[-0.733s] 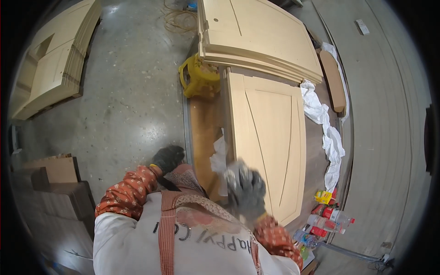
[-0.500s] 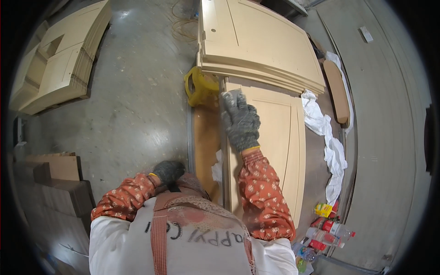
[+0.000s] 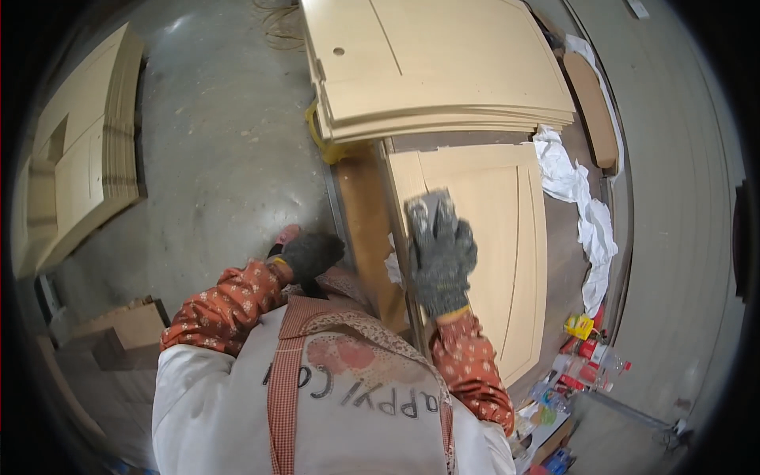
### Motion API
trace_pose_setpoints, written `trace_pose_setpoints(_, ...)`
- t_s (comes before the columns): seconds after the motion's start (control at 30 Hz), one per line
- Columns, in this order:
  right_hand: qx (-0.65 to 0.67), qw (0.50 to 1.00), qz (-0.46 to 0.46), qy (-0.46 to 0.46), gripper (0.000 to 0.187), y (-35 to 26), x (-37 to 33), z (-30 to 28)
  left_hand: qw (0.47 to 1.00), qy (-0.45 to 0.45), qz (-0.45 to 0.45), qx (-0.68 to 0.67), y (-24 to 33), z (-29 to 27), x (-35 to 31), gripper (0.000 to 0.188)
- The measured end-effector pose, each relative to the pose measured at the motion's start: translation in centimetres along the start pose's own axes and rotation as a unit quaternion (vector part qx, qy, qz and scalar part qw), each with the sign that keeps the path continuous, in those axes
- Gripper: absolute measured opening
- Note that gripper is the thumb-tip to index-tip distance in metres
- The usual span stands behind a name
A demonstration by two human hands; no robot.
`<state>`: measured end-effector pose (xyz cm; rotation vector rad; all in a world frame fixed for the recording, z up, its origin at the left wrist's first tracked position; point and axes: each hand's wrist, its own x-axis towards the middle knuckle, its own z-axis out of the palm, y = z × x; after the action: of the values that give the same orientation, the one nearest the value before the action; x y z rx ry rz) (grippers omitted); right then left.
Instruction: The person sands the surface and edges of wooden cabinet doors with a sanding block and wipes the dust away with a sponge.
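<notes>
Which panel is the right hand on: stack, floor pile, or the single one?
The single recessed panel lying alone under the gloved right hand, not the stack beyond.

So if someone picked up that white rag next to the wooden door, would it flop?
Probably yes. The white rag lies crumpled in soft folds along the workbench, so it likely droops and weighs little. The flat door panel under the gloved right hand looks rigid and would likely stay straight.

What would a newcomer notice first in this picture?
First, the right hand in a grey glove, pressed flat on the pale wooden door panel lying at centre. Above it sits a stack of similar panels. The left hand, also gloved, is near the apron by the panel's left edge.
</notes>
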<state>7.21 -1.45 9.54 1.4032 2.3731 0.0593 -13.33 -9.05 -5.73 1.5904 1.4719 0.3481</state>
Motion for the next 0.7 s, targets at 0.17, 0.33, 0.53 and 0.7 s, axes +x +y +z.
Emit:
trace_pose_setpoints(0.17, 0.056, 0.975, -0.051, 0.207, 0.051, -0.2, -3.3, 4.0, 0.989, 0.099, 0.069, -0.081, -5.7, -2.0, 4.1, 0.034)
trace_pose_setpoints(0.33, 0.064, 0.98, -0.008, 0.188, 0.05, -1.8, 4.2, -0.1, 0.923, 0.025, 0.302, -0.239, -4.5, -1.0, 5.2, 0.035)
trace_pose_setpoints(0.53, 0.07, 0.992, 0.078, 0.063, 0.058, -2.7, 9.9, -0.6, 0.913, -0.075, 0.116, -0.384, 2.9, -5.6, 6.0, 0.035)
trace_pose_setpoints(0.7, 0.055, 0.984, 0.07, 0.155, 0.053, 1.2, 10.4, -1.8, 0.931, -0.049, 0.125, -0.34, 2.7, -4.2, 8.4, 0.034)
